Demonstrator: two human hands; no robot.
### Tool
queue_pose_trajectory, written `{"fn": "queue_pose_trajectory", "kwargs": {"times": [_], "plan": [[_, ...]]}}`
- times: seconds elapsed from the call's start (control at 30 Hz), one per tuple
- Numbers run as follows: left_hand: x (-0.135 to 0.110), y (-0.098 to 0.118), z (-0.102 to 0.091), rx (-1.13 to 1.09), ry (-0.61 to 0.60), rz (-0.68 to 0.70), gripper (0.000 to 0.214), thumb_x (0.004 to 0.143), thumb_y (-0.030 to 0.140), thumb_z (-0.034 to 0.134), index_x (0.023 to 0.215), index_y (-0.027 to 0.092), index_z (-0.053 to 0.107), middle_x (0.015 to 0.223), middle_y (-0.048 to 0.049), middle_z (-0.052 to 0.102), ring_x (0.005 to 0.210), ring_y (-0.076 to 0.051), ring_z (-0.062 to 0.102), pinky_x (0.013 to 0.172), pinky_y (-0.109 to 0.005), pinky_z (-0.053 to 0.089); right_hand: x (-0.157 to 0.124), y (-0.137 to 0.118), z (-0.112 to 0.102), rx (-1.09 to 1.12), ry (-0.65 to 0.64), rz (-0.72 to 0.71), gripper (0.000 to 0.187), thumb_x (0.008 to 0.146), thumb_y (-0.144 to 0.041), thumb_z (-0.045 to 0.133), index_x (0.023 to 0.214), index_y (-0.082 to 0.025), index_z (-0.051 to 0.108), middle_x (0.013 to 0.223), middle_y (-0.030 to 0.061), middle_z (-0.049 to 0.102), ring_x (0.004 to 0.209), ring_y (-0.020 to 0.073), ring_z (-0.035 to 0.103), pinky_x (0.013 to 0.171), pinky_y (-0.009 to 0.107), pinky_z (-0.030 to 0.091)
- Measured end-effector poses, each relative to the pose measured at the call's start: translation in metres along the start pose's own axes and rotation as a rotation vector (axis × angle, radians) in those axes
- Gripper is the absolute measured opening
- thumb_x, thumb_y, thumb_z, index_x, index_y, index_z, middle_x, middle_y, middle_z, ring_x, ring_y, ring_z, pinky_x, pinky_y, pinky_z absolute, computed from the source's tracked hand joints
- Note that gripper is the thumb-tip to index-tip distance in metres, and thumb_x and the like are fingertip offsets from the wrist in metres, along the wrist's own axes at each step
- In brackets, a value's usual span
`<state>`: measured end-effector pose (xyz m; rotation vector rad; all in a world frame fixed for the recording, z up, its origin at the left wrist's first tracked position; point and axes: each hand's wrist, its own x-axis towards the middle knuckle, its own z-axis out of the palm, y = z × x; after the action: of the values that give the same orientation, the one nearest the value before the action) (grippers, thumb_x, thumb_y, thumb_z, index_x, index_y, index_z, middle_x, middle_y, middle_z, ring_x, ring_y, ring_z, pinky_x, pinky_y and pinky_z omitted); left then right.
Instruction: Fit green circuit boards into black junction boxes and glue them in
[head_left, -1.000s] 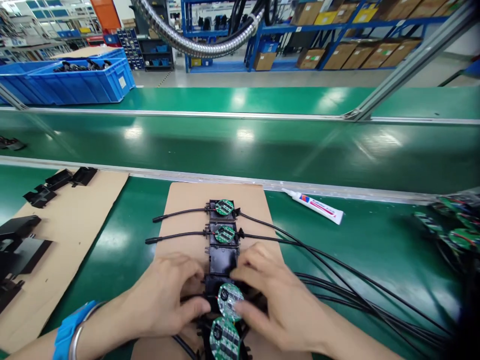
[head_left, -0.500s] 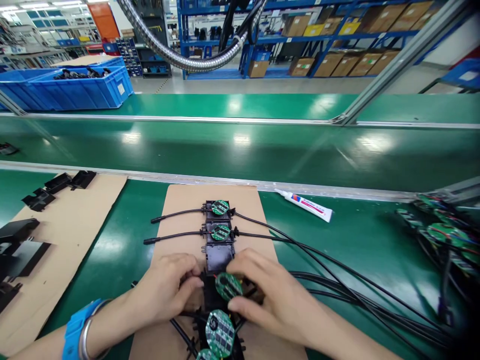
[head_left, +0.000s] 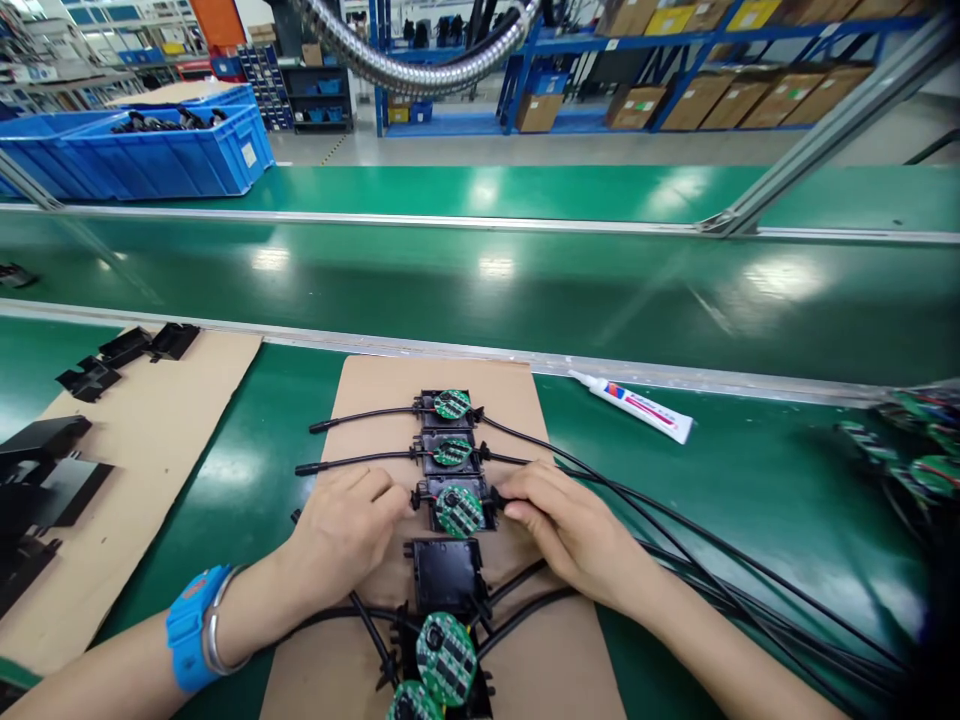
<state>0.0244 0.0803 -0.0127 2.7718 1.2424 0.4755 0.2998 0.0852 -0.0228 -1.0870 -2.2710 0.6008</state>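
A green round circuit board [head_left: 460,511] lies over the third black plastic housing in a column on cardboard. My left hand [head_left: 351,528] is closed on the black cable at that housing's left side. On the right side, my right hand [head_left: 559,520] pinches the board's other black cable near its grommet. Above them, two housings hold circuit boards [head_left: 452,404] with cables leading out both sides. Just below is a bare black housing [head_left: 448,575]. Nearest me, more circuit boards [head_left: 445,655] rest loosely over another housing and its cables.
A white glue tube [head_left: 637,405] lies right of the cardboard sheet [head_left: 375,385]. Black cables [head_left: 720,590] run off to the right, near a pile of circuit boards [head_left: 930,470]. Black plastic parts [head_left: 56,500] sit on the left cardboard. Blue bins [head_left: 172,150] stand at the back.
Both hands have moved up the column, bringing the circuit board and its cables from the fourth housing to the third. The fourth housing is now uncovered. The view has tilted slightly down.
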Motion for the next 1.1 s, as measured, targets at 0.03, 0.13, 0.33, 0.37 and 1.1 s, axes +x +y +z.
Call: {"fn": "queue_pose_trajectory", "kwargs": {"times": [0.03, 0.13, 0.33, 0.37, 1.1], "plan": [[-0.001, 0.001, 0.002, 0.003, 0.006, 0.003, 0.018, 0.094, 0.019, 0.043, 0.083, 0.017, 0.057, 0.076, -0.0035, 0.057, 0.07, -0.017, 0.053, 0.062, -0.029, 0.045, -0.001, 0.001, 0.0, -0.007, 0.009, -0.002, 0.012, 0.095, -0.019, 0.042, 0.098, -0.021, 0.053, 0.085, 0.0059, 0.059, 0.081, 0.0185, 0.054, 0.071, 0.031, 0.046], [-0.001, 0.002, 0.009, 0.026, -0.081, 0.001, 0.015, 0.091, 0.013, 0.044, 0.088, 0.019, 0.058, 0.079, -0.0021, 0.057, 0.066, -0.015, 0.053, 0.057, -0.025, 0.043, -0.002, 0.004, 0.002, -0.069, -0.018, -0.015, 0.012, 0.095, -0.017, 0.042, 0.092, -0.02, 0.053, 0.083, 0.0053, 0.057, 0.079, 0.0186, 0.052, 0.069, 0.031, 0.044], [0.003, -0.019, -0.009, 0.153, -0.222, -0.063, 0.048, 0.081, -0.004, 0.039, 0.119, 0.022, 0.053, 0.103, -0.0075, 0.057, 0.082, -0.019, 0.056, 0.068, -0.03, 0.048, -0.005, 0.011, 0.009, -0.169, -0.048, -0.024, 0.021, 0.095, -0.016, 0.041, 0.075, -0.02, 0.047, 0.075, 0.0045, 0.052, 0.073, 0.0186, 0.046, 0.065, 0.031, 0.041], [0.0, -0.023, -0.016, 0.192, -0.221, -0.093, 0.054, 0.079, -0.006, 0.037, 0.124, 0.021, 0.051, 0.107, -0.0094, 0.057, 0.086, -0.021, 0.056, 0.07, -0.033, 0.048, -0.006, 0.01, 0.01, -0.168, -0.041, -0.03, 0.02, 0.095, -0.016, 0.042, 0.076, -0.019, 0.048, 0.075, 0.0045, 0.052, 0.073, 0.0186, 0.046, 0.065, 0.031, 0.041], [-0.031, 0.022, -0.037, -0.678, -0.421, -0.323, 0.026, 0.08, 0.017, 0.059, 0.105, 0.023, 0.055, 0.092, 0.0011, 0.066, 0.082, -0.017, 0.062, 0.071, -0.028, 0.046, -0.023, -0.075, -0.002, 0.182, -0.261, 0.136, 0.021, 0.089, -0.03, 0.056, 0.107, -0.022, 0.048, 0.1, 0.0053, 0.057, 0.087, 0.0175, 0.053, 0.074, 0.029, 0.045]]}}
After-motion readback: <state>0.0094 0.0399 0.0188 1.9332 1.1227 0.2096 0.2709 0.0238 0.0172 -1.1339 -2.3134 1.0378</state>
